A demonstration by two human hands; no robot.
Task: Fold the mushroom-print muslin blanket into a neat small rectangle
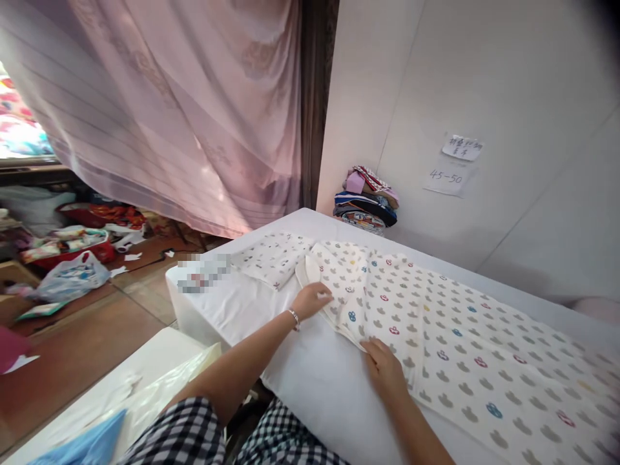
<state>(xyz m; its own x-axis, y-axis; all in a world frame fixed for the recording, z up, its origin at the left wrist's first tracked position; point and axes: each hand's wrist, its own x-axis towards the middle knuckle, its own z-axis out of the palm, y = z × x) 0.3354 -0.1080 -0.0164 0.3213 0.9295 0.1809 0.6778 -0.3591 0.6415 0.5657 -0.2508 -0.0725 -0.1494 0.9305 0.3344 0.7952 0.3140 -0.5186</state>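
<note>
A long cream cloth [450,336] printed with grey, red and blue motifs lies across the white-covered table. Its left end is folded over in layers. My left hand [310,301], with a bracelet at the wrist, is closed at the near-left edge of that folded end, fingers pinched on the fabric. Further right, my right hand [385,367] grips the cloth's near edge, thumb hidden partly by the fingers. A folded white cloth [271,255] with small dark prints lies just beyond the left end, touching or nearly touching it.
A pile of folded clothes [365,200] sits at the table's back edge against the wall. A pink curtain [194,116] hangs behind. At left, bags [75,278] and loose items cover the floor. A lower white surface [159,352] holds plastic and a blue cloth [92,442].
</note>
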